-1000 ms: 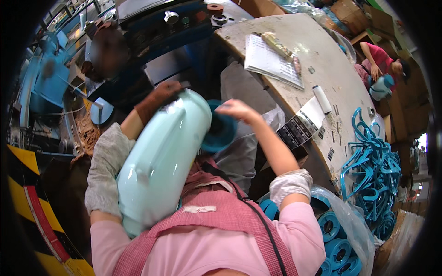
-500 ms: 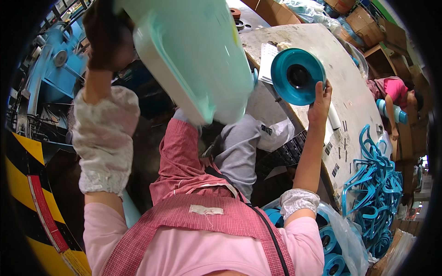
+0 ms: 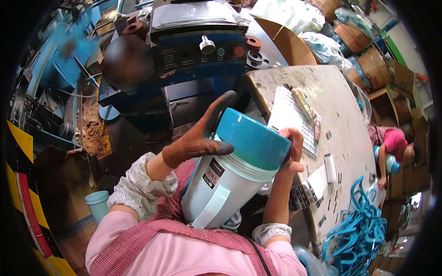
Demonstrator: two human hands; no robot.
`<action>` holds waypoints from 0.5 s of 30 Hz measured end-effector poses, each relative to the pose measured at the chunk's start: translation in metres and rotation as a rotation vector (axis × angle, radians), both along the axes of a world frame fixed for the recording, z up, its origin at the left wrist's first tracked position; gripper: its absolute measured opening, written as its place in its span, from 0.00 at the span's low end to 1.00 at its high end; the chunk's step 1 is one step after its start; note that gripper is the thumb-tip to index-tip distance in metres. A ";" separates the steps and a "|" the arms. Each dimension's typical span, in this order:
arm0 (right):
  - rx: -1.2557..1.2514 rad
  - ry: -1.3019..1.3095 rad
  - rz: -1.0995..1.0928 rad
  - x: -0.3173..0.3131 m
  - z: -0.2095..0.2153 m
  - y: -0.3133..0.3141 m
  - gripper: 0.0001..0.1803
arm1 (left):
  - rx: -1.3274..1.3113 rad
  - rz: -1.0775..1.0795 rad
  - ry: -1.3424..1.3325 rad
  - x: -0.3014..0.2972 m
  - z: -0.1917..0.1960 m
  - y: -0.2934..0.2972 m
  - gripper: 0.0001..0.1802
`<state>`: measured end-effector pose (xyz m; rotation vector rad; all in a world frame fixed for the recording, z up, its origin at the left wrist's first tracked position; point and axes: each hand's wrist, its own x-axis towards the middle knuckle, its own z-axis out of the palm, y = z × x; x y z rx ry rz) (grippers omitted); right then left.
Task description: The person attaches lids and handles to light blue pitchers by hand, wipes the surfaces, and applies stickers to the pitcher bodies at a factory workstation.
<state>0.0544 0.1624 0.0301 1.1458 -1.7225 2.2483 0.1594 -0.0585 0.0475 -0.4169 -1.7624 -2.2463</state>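
Observation:
A pale mint jug (image 3: 197, 189) with a side handle and a dark label stands tilted at my lap, its threaded neck up. On that neck sits the teal ring-shaped collar (image 3: 251, 141). My left hand (image 3: 195, 138), in a brown glove with dark fingertips, is at the collar's left side; thumb and fingers are spread wide, and the thumb tip lies by the neck. My bare right hand (image 3: 293, 149) has its fingers curled on the collar's right rim. The jug's far side and base are partly hidden.
Ahead stands a dark machine with a control panel (image 3: 202, 53). On the worktable (image 3: 343, 103) at right lie paper sheets (image 3: 289, 120), a white roll (image 3: 330, 168) and blue straps (image 3: 357, 232). A pale cup (image 3: 97, 205) is at left; another person (image 3: 391, 142) works at far right.
The jug has come down from my raised left hand to my lap and turned neck up. The teal collar has moved from above the table onto its neck; my left hand has opened.

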 end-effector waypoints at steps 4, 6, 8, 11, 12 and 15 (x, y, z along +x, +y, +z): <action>0.101 0.260 -0.236 -0.002 0.001 -0.016 0.37 | -0.127 -0.290 0.051 -0.024 -0.001 -0.030 0.74; 0.092 0.187 -0.220 -0.004 0.000 -0.020 0.33 | -0.124 -0.308 0.042 -0.031 -0.002 -0.036 0.75; 0.096 0.004 -0.166 -0.003 -0.001 -0.023 0.28 | -0.112 -0.306 0.021 -0.032 -0.009 -0.039 0.76; 0.094 -0.190 -0.138 -0.003 0.005 -0.033 0.27 | -0.079 -0.231 0.014 -0.032 -0.021 -0.042 0.76; 0.083 -0.176 -0.117 -0.006 0.003 -0.034 0.26 | -0.103 -0.208 0.031 -0.033 -0.027 -0.044 0.76; 0.099 -0.091 -0.112 -0.009 0.002 -0.035 0.26 | -0.127 -0.172 0.044 -0.030 -0.035 -0.046 0.75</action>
